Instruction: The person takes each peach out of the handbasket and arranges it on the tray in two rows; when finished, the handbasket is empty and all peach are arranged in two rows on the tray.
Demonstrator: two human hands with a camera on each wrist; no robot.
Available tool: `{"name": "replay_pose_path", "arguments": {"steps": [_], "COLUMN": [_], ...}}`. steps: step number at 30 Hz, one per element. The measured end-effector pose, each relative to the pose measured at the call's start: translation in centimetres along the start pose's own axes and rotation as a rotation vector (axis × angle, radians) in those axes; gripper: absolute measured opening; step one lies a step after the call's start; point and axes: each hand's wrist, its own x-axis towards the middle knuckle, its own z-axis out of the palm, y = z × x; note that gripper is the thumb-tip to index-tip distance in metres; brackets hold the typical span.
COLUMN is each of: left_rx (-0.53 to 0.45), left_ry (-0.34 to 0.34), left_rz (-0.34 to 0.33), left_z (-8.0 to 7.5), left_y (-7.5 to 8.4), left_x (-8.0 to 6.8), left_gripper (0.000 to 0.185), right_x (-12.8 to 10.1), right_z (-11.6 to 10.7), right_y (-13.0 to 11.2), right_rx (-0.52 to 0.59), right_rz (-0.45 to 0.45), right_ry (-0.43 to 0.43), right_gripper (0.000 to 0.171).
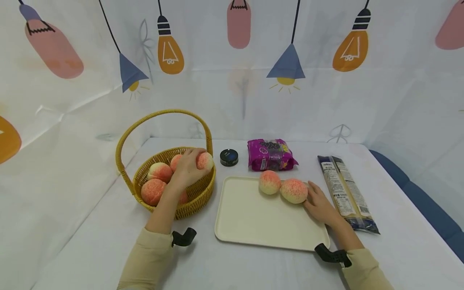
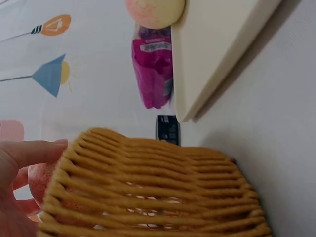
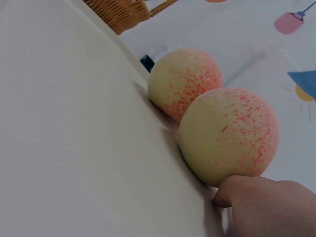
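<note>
My left hand (image 1: pixel 188 167) grips a pink and cream peach (image 1: pixel 205 161) at the right inner side of a wicker basket (image 1: pixel 195 207). In the left wrist view, the fingers curl round this peach (image 2: pixel 39 180), partly hidden behind the basket's weave (image 2: pixel 148 182). More peaches (image 1: pixel 154 192) lie in the basket under my left forearm. On a cream tray (image 1: pixel 268 223), two peaches sit side by side, a left one (image 1: pixel 270 182) and a right one (image 1: pixel 294 191). My right hand (image 1: pixel 320 205) rests at the tray's right side, its fingertips touching the right peach (image 3: pixel 229 138) low down.
Behind the tray lies a purple snack packet (image 1: pixel 272 155), with a small round black tin (image 1: pixel 229 157) left of it. A long clear packet of noodles (image 1: pixel 348 193) lies right of the tray. The basket's tall handle (image 1: pixel 166 112) arches above its far side. A blue chair (image 1: pixel 417 193) stands beyond the table's right edge.
</note>
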Motion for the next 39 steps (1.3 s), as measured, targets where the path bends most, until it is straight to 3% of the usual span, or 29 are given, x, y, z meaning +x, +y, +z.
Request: {"name": "replay_pose_path", "arguments": {"steps": [9,18,28,39], "left_rx": [-0.044,-0.044,0.001,0.022], "left_ry": [0.026,-0.027,-0.065,-0.118], "left_rz": [0.088,0.177,0.227,0.228], "left_z": [0.7,2.3,4.4,6.5], "left_y": [2.9,5.0,6.0,6.7], "left_x": [0.2,0.6,0.6,1.3], "left_gripper": [0.060,0.057,0.060,0.057], "right_x": [-0.1,0.0,-0.1,0.0], "right_z": [0.0,-0.1,0.0,0.1], "right_y": [-0.1,0.0,-0.1,-0.1], "right_rx": [0.012,0.015,0.015,0.002], "right_rz": [0.017,0.039,0.052,0.052], "right_ry": [-0.007,-0.019,-0.030,-0.029], "right_gripper": [0.044,0.044,0.046,0.047]}}
